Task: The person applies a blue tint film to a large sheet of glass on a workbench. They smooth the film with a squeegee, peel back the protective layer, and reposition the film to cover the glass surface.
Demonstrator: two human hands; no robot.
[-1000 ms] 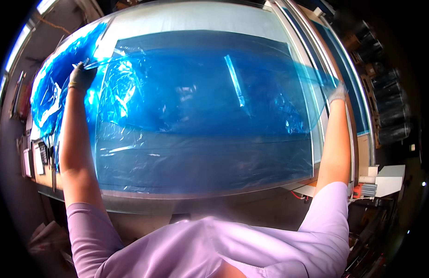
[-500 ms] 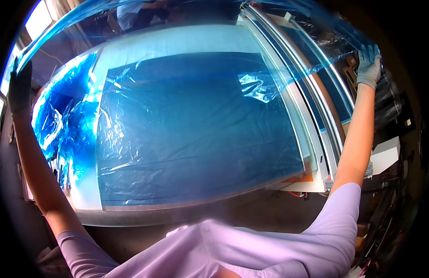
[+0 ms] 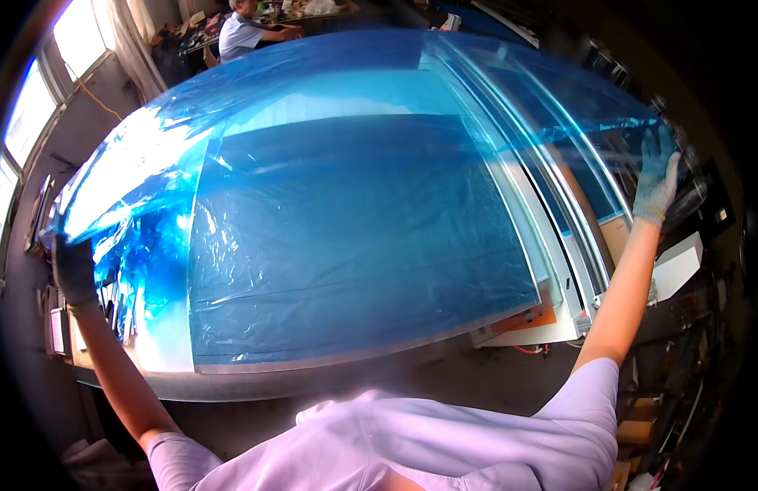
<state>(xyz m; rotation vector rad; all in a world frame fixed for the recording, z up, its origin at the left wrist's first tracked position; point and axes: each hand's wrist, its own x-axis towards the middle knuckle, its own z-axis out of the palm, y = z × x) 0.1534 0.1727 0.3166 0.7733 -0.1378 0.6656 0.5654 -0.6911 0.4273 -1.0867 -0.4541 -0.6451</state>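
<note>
A wide, clear blue plastic film [image 3: 313, 61] stretches between my raised, spread arms, above the table. My left hand [image 3: 74, 270], in a dark-looking glove, grips its left corner. At the far right, my right hand [image 3: 657, 176], in a pale knitted glove, pinches the other corner; its fingers show blue through the film. Beneath lies a dark blue, film-covered rectangular sheet [image 3: 354, 237] with fine wrinkles and a pale border. Crumpled, shiny blue film [image 3: 146, 278] is bunched along its left side.
Long metal rails [image 3: 551, 184] run along the right side of the table [image 3: 256, 386]. A white box-like part [image 3: 680, 266] juts out beyond them. Another person [image 3: 241, 34] sits at the back, near a cluttered bench [image 3: 200, 34]. Windows [image 3: 27, 110] line the left wall.
Both my hands have come down and nearer, still holding the film. Its sheet now spreads lower over the table, and the person behind shows more fully.
</note>
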